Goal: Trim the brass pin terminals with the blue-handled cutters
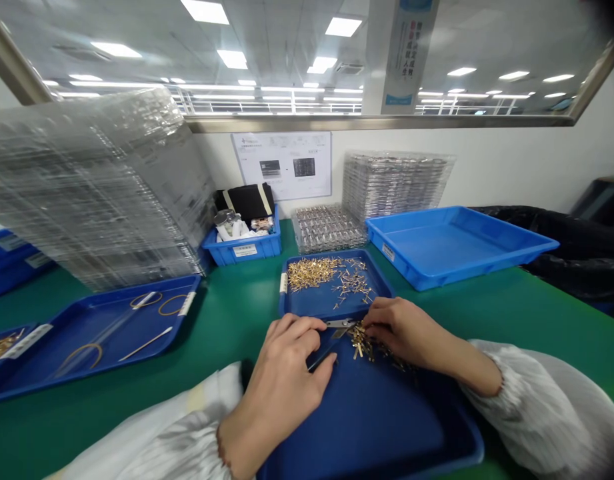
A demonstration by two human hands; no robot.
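Observation:
My left hand [291,367] is closed around a pair of small pliers [339,325] with bright metal jaws and a dark handle. The jaws lie at the far edge of the near blue tray [367,427], beside a heap of small gold metal pins [359,343]. My right hand [399,327] is closed, its fingertips pressed together at that heap; whatever they pinch is hidden. Just beyond both hands, a second blue tray [287,303] holds many loose gold pins [314,272], denser on its left side.
At left, a blue tray [111,300] carries rubber bands and a cotton swab [147,343]. Wrapped clear trays [87,187] tower behind it. A blue bin [244,250] of supplies, stacked clear trays [397,183], a large light-blue tray [457,240] and a black bag [577,247] stand farther back.

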